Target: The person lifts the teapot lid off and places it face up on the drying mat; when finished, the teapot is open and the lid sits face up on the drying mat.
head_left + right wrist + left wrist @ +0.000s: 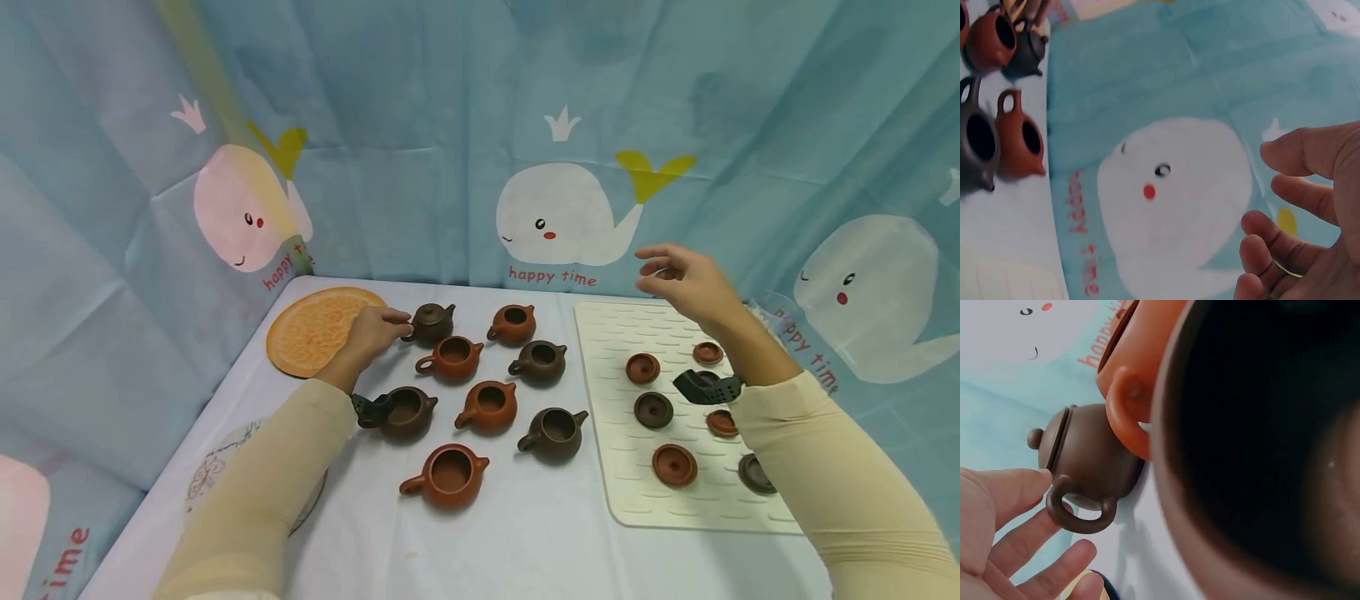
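Note:
At the back left, my left hand pinches the handle of a dark brown teapot that has its lid on. In the left wrist view, the thumb tip lies against that handle and the index fingertip shows through its loop; the other fingers spread below. My right hand hovers above the far side of the cream mat, fingers loosely bent and holding nothing. Lidless reddish-brown and dark brown teapots stand nearby, among them a reddish one just in front of the lidded pot.
Several small lids, such as a reddish one and a dark one, lie on the mat. A round orange placemat sits at the left, partly under the left arm. A whale-printed blue curtain hangs along the table's back.

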### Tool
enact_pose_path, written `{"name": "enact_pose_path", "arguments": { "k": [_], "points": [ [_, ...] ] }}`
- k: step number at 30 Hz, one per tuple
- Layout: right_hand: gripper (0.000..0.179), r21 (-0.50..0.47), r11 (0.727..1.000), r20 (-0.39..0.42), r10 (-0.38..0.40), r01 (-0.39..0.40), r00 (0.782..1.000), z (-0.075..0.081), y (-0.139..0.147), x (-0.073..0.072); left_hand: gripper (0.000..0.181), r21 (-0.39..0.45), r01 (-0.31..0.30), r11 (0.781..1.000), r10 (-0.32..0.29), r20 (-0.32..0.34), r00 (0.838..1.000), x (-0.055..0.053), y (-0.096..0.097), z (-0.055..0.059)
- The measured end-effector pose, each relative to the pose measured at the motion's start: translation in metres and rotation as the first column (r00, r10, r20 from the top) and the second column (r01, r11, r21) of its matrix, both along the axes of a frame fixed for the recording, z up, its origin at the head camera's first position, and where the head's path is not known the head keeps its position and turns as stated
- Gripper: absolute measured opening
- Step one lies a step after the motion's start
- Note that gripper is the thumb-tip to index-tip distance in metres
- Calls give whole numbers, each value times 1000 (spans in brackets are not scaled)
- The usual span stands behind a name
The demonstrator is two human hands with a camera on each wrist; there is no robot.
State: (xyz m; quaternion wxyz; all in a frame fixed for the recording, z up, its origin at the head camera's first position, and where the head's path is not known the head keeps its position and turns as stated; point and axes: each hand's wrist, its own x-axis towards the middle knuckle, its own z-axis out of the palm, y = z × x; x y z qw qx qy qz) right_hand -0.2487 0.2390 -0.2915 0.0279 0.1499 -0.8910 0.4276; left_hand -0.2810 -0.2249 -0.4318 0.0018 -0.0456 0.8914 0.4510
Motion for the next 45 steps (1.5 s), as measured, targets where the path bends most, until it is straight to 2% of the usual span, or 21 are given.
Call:
{"name": "enact_pose_path", "arguments": {
  "k": [5, 9, 16, 26, 34, 45],
  "points": [
    [41, -39, 997, -4, 70, -70, 998, 3, -33, -16, 24, -2, -40, 999, 40, 52, 998, -6, 3, 1],
    [39, -72, 989, 4, 131, -130, 991, -1, -63, -30, 19, -7, -69, 998, 70, 77, 995, -8, 4, 1],
    [38, -135, 966, 29, 227, -222, 973, -18, -110, -50, 18, -19, -81, 997, 82, 103, 991, -10, 5, 3],
    [38, -108, 947, 108, 313, -302, 944, -43, -171, -65, 15, -39, -80, 996, 84, 103, 991, -12, 7, 5],
    [35, -15, 954, 120, 298, -298, 947, -81, -214, -74, 13, -56, -80, 995, 85, 95, 992, -10, 6, 5],
    [33, 54, 968, 134, 236, -244, 963, -116, -251, -78, 13, -64, -81, 995, 87, 98, 991, -10, 8, 4]
  ]
}}
